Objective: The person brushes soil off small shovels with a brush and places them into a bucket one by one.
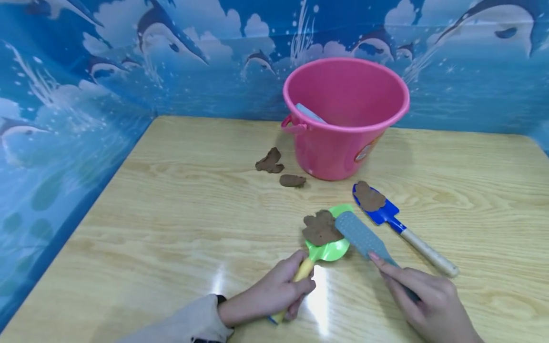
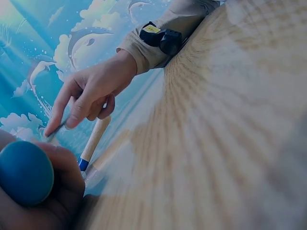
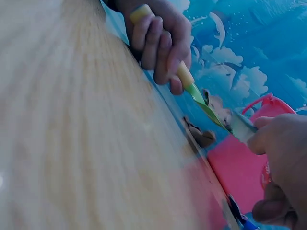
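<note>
My left hand (image 1: 279, 288) grips the yellow handle of a green toy shovel (image 1: 332, 252), fingers wrapped around it. A lump of brown clay (image 1: 320, 229) lies on the shovel's scoop. My right hand (image 1: 424, 295) holds a grey-blue flat spatula-like tool (image 1: 360, 233) with a dotted blade, the index finger stretched along it. The blade's tip is at the clay's right edge, over the scoop. In the left wrist view, the blue handle end (image 2: 26, 172) fills the near corner. The right wrist view has the shovel (image 3: 206, 105) tilted, its scoop meeting the tool's blade.
A blue shovel (image 1: 386, 209) with a pale handle lies to the right, brown clay (image 1: 370, 196) on its blade. Two clay pieces, one ragged (image 1: 270, 162) and one oblong (image 1: 292, 180), lie left of a pink bucket (image 1: 326, 157) holding a light-blue item (image 1: 310, 113). A dolphin-print sheet (image 1: 206, 85) stands behind.
</note>
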A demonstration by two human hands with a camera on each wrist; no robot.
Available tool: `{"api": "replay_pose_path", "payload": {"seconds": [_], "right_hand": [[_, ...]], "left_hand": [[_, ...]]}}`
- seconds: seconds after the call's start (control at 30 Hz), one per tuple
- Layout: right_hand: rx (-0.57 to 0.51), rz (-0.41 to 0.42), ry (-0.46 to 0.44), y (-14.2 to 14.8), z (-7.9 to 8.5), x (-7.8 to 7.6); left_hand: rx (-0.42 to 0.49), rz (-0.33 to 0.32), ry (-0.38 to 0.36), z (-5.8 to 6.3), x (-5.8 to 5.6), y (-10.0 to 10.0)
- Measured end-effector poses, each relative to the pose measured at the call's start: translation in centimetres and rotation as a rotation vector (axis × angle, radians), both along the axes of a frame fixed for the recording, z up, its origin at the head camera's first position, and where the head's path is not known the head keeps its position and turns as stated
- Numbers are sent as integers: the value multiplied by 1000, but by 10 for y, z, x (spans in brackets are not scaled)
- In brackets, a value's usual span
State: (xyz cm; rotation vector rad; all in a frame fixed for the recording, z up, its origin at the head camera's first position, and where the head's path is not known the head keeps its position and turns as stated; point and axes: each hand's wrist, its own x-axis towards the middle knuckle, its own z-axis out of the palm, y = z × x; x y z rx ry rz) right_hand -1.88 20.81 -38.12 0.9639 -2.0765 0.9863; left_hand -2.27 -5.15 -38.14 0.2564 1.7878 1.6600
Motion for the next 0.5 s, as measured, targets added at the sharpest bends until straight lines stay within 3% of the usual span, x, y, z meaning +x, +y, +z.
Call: {"api": "replay_pose_path", "payload": {"seconds": [0.07, 0.33, 0.5], "right_hand": [[9, 48, -9, -2, -2, 0], [45, 80, -11, -7, -5, 2], [117, -3, -37, -3, -8, 5]], "left_hand": [[5, 3, -7, 0, -1, 0], [-1, 12, -10, 1, -1, 1], [57, 76, -70, 1, -2, 1]]}}
